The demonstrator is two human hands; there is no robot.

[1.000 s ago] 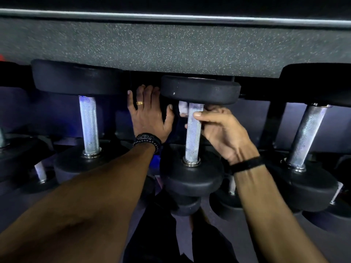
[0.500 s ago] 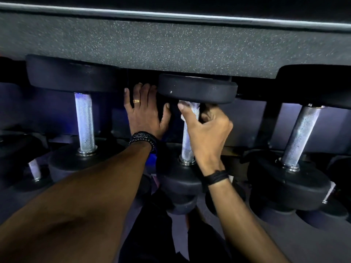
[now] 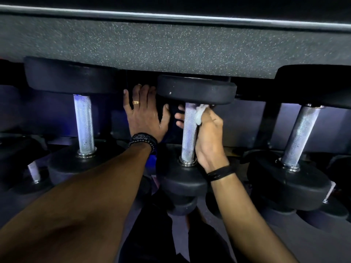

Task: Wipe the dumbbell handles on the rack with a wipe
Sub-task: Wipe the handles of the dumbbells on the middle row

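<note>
Right hand (image 3: 209,133) at frame centre, fingers curled round the knurled steel handle (image 3: 189,133) of the middle black rubber-headed dumbbell (image 3: 196,90), pressing a crumpled white wipe (image 3: 201,113) against its upper end. Left hand (image 3: 145,114), fingers straight and spread, rests flat on the dark rack (image 3: 167,120) just left of it.

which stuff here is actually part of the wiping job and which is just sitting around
Part of the job:
- wipe, gripped in the right hand
- middle dumbbell handle, which the right hand wraps
- left dumbbell handle and right dumbbell handle, untouched now

Just there:
- left hand, flat between two dumbbells
- speckled padded edge above
- lower-tier dumbbells
</note>
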